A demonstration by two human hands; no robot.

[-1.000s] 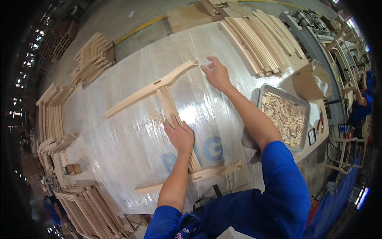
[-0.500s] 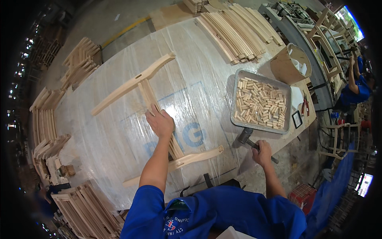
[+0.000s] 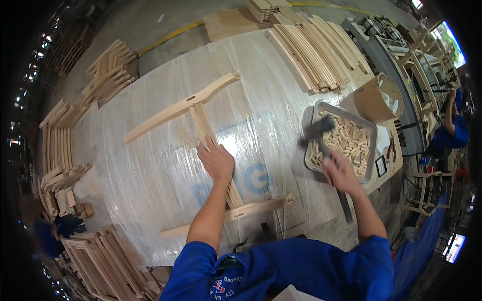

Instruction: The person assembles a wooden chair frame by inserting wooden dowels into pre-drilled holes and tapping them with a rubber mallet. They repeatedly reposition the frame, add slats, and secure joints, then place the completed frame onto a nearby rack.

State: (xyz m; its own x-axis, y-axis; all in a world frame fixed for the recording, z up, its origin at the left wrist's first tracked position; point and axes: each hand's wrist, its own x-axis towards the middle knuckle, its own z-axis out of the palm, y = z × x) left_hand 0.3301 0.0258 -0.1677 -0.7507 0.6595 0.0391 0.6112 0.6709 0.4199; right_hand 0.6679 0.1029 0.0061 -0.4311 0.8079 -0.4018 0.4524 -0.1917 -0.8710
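An H-shaped wooden frame lies on the plastic-covered table, its crosspiece (image 3: pixel 202 123) running between a far curved rail (image 3: pixel 170 113) and a near curved rail (image 3: pixel 251 209). My left hand (image 3: pixel 217 161) grips the middle of that crosspiece, with fingers over both sides. On the right, my right hand (image 3: pixel 341 173) is closed round the handle of a dark hammer (image 3: pixel 344 205). The hammer's blurred head is raised and in this view covers part of a grey tray (image 3: pixel 372 150). Short wooden dowels (image 3: pixel 351 138) fill the tray.
Wooden slats (image 3: pixel 311 57) lie stacked at the table's far right, near a cardboard container (image 3: pixel 374 100). Red-handled pliers (image 3: pixel 390 150) and a small dark-framed device (image 3: pixel 381 166) sit beside the tray. More wooden parts (image 3: pixel 57 143) are stacked along the left. A co-worker (image 3: pixel 454 128) is at far right.
My right hand has lifted the hammer up and away from the table's near edge, over toward the tray. My left hand stays on the crosspiece. The whole view has shifted slightly.
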